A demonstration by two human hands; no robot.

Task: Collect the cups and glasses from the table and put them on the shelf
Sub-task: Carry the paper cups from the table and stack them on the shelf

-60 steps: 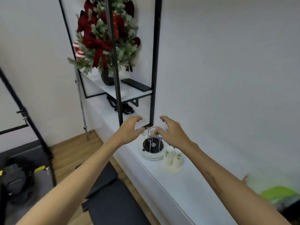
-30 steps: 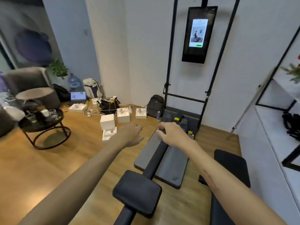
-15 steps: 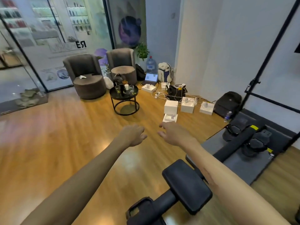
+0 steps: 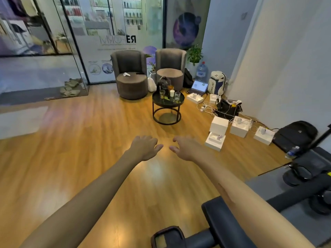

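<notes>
Both hands out front, empty: left hand [image 4: 144, 147] and right hand [image 4: 186, 148] each with a loose, unclenched grip. Round black worktop [image 4: 168, 101] sits at 12 o'clock, well apart from me. On it: two clear glasses [image 4: 177, 96], a white cup [image 4: 172, 93]. I judge the glass slick and breakable, the cup light. Take each around mid-body, upright.

Empty hands outstretched — left hand [image 4: 144, 147], right hand [image 4: 186, 148], glasses [image 4: 169, 95] on round table [image 4: 180, 102]

Glossy wood floor [image 4: 89, 140]; glasses [image 4: 177, 96] seemingly clear glass
</notes>
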